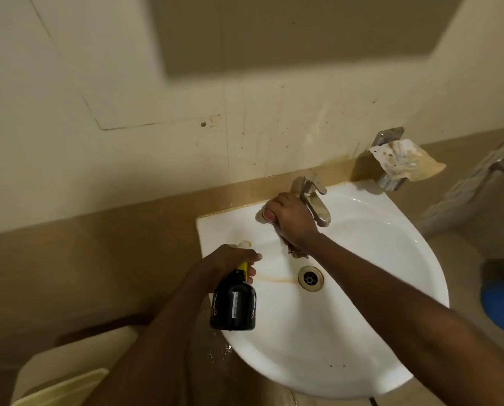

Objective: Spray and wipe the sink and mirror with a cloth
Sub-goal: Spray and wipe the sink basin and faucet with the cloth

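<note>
Right hand (288,218) presses crumpled cloth (296,250) on white ceramic sink (362,303); left hand (233,259) grips black spray bottle (233,303) (mirror apparently pending).

The cloth (293,249) was mostly hidden under the right hand (291,219); the mirror (288,33) was blurred, its top cut off.

Your right hand (288,219) presses a cloth (296,251) against the sink (391,259) rim, fingers curled round it, just left of the tap (315,200). A frayed end of the cloth hangs below your wrist, above the drain (311,278). Your left hand (233,259) grips the neck of a dark spray bottle (233,303) over the basin's left edge, near the right hand. The mirror (288,30) is above both hands. A stained paper (405,161) lies beyond your right hand, right of the tap.
</note>
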Demonstrator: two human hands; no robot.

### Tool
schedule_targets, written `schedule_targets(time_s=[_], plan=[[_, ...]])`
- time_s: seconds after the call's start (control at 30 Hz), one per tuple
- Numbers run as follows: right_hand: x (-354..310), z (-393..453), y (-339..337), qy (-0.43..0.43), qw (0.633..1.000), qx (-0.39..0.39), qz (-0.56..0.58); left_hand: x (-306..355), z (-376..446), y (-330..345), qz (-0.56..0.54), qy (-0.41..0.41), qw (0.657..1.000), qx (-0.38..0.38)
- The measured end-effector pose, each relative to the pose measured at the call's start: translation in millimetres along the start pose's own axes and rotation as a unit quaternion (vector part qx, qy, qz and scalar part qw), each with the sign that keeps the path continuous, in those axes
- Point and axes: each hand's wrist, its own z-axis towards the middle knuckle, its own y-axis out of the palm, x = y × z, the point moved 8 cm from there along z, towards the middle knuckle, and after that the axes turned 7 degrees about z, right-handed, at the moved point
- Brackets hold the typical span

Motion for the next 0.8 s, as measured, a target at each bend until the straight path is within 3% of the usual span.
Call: schedule_targets(time_s=[0.07,0.2,0.37,0.6,0.73,0.8], plan=[[-1.9,3.2,1.6,0.024,0.999,0.024,0.028,-7.7,-1.2,2.5,-0.007,-0.020,1.000,-0.006],[-21.4,-7.1,12.4,-0.111,0.988,-0.044,0.096,-12.8,-8.5,6.1,-0.004,-0.027,1.000,-0.015],[-32.1,-11.4,8.1,-0.039,0.993,0.015,0.114,-21.3,-14.4,0.2,-0.021,-0.014,0.999,0.038],[-95.2,-66.5,48.2,-0.171,0.975,0.010,0.139,-53.1,-42.2,-0.7,0.002,-0.044,0.995,0.094],[-84.7,-55.3,53.1,-0.105,0.979,0.016,0.174,-67.6,-51.1,7.7,-0.018,-0.028,0.993,0.116],[-90.9,-70.8,66.1,-0.113,0.973,0.011,0.201,-71.3,-57.9,15.2,-0.015,-0.030,0.989,0.141]])
